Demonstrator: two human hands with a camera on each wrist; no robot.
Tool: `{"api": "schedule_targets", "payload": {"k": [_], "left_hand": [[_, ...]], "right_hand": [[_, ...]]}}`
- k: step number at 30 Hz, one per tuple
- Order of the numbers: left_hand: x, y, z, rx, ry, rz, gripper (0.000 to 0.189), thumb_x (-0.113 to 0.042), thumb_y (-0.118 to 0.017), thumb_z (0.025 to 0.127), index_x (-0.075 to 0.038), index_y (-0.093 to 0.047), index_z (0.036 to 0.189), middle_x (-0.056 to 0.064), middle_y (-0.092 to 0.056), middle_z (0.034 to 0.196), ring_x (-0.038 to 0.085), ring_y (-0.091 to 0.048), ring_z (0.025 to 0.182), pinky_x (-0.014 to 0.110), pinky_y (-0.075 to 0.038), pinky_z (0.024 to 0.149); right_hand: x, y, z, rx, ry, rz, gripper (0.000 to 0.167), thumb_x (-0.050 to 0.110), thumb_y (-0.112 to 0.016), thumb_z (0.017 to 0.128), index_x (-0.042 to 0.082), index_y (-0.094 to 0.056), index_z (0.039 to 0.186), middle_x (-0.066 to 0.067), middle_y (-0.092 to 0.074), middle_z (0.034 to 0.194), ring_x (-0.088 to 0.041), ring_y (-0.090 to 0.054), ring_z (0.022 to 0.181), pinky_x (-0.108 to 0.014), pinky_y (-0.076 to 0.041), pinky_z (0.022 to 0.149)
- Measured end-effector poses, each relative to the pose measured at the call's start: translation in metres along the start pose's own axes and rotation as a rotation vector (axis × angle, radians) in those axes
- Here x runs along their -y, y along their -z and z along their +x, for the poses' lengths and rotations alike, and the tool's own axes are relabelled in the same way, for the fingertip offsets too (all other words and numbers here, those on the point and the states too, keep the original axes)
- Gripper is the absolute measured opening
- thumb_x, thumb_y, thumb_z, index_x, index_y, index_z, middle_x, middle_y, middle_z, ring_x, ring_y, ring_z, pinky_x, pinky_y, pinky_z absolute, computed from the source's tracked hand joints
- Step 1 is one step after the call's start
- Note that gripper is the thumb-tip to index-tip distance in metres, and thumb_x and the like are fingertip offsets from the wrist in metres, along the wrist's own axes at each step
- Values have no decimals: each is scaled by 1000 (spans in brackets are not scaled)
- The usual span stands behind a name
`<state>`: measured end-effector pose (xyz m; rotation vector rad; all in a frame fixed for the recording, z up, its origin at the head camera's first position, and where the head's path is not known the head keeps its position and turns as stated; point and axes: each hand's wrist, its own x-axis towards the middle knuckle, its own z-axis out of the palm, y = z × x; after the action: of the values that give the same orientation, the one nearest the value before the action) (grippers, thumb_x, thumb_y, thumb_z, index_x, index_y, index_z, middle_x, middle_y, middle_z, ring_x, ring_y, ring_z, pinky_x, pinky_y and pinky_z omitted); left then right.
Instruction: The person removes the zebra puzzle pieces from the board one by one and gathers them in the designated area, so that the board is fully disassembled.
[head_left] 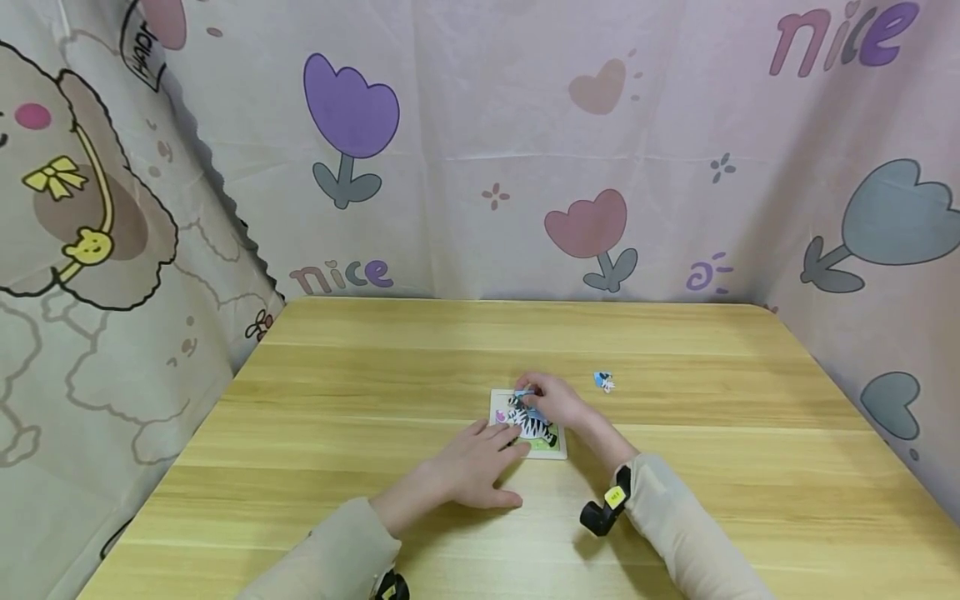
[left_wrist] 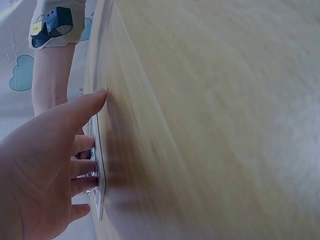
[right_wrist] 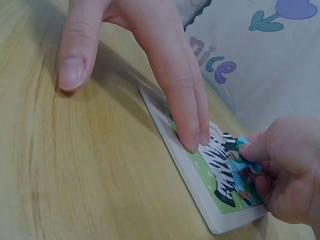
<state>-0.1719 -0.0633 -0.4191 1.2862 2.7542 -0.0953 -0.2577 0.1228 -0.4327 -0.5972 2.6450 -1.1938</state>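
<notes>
A small zebra jigsaw puzzle lies in its white-rimmed board on the table. My left hand reaches in from the left. Its fingers are straight, and the tips rest on the zebra picture; the thumb is spread away from the board. At the far right part of the board, my right hand pinches a blue puzzle piece between thumb and fingers. That piece is tilted up over the picture, and the fingers partly hide it.
Another loose puzzle piece, blue, black and white, lies on the wooden table, right of and beyond the board. A printed curtain hangs behind the table's far edge. Each wrist wears a black camera, such as the right one.
</notes>
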Motion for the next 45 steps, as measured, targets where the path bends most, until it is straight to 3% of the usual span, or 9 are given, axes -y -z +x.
{"api": "schedule_targets", "payload": {"k": [12, 16, 24, 28, 35, 40, 45], "left_hand": [[2, 2, 6, 17, -8, 1, 72, -64, -47, 84, -18, -41, 140, 7, -34, 147, 22, -31, 134, 47, -26, 108], [3, 1, 5, 22, -8, -3, 73, -64, -47, 84, -19, -40, 141, 7, -33, 147, 22, -30, 134, 48, -26, 108], [1, -2, 2, 27, -9, -3, 75, -65, -45, 85, -18, -37, 143, 8, -29, 149, 24, -28, 135, 48, -23, 109], [0, -4, -1, 23, -4, -7, 75, -64, -46, 85, -17, -35, 144, 8, -27, 150, 24, -26, 136, 47, -22, 109], [1, -4, -5, -1, -4, -41, 75, -62, -48, 86, -15, -34, 144, 10, -26, 150, 26, -24, 137, 47, -21, 110], [4, -4, -11, 5, 27, -68, 77, -62, -48, 85, -16, -33, 144, 9, -23, 151, 25, -21, 138, 47, -18, 111], [5, -4, -18, 23, 44, -80, 78, -63, -48, 85, -16, -32, 145, 9, -23, 151, 24, -21, 138, 45, -18, 111]], "right_hand": [[-13, 7, -1, -13, 36, 98, 21, 1, -52, 91, 5, -60, 110, -6, -59, 93, -18, -52, 81, -31, -45, 72], [-17, 9, -3, -31, 35, 148, 23, 4, -54, 91, 3, -59, 113, -7, -57, 89, -17, -50, 80, -29, -45, 69], [-29, 25, -18, -207, 17, 267, 20, 0, -58, 88, -9, -58, 106, -14, -60, 83, -23, -54, 76, -27, -45, 64], [-49, 48, -33, -282, 2, 249, 21, 2, -62, 86, -9, -60, 103, -7, -59, 78, -13, -52, 69, -22, -45, 61], [-87, 92, -56, -400, -132, 144, 28, 9, -65, 86, -10, -60, 106, -7, -62, 79, -11, -53, 67, -21, -45, 57], [-105, 112, -60, -401, -193, 53, 29, 13, -64, 88, -8, -61, 107, -10, -65, 85, -13, -53, 73, -23, -44, 63], [-109, 116, -59, -387, -211, -53, 25, 14, -63, 88, -7, -64, 103, -13, -66, 87, -17, -53, 75, -27, -41, 65]]}}
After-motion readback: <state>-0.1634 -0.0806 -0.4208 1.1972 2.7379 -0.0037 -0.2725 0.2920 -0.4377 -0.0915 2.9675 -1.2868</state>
